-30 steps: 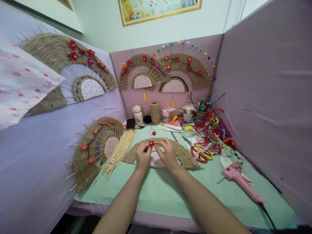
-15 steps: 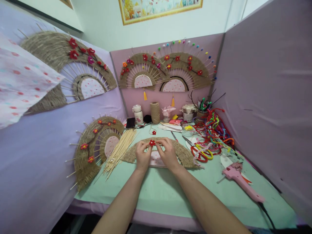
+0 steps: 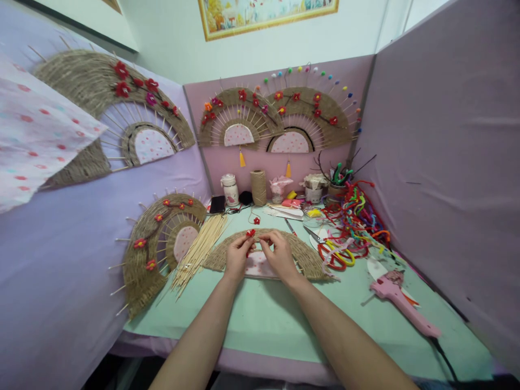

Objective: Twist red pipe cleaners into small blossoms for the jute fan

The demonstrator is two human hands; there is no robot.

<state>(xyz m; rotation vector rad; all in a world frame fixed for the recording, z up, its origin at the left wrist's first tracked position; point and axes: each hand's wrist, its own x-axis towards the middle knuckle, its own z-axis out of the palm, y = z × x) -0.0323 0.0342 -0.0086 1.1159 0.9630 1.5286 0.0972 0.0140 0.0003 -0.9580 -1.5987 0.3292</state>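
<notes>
Between the thumb and fingers of my left hand (image 3: pixel 239 254) is a small red fuzzy pipe-cleaner flower (image 3: pixel 251 233), its red tail showing below the fingertips. My right hand (image 3: pixel 280 253) is closed in a pinch just right of it; whatever its fingertips hold is too small to make out. Both hands hover over a half-round twine-wrapped fan (image 3: pixel 227 246) lying on the table, with a pink dotted cloth centre (image 3: pixel 260 265). Beyond the hands lies a second red flower (image 3: pixel 257 221).
Left of the fan are bamboo sticks (image 3: pixel 199 254) and another decorated fan (image 3: pixel 142 271). To the right lie scissors (image 3: pixel 335 257), a pile of coloured pipe cleaners (image 3: pixel 361 216) and a corded pink glue gun (image 3: pixel 406 309). A twine spool (image 3: pixel 258 188) stands at the back.
The red flower has shifted slightly up and left, tilting within my left fingers. My right fingertips have come away from its petals.
</notes>
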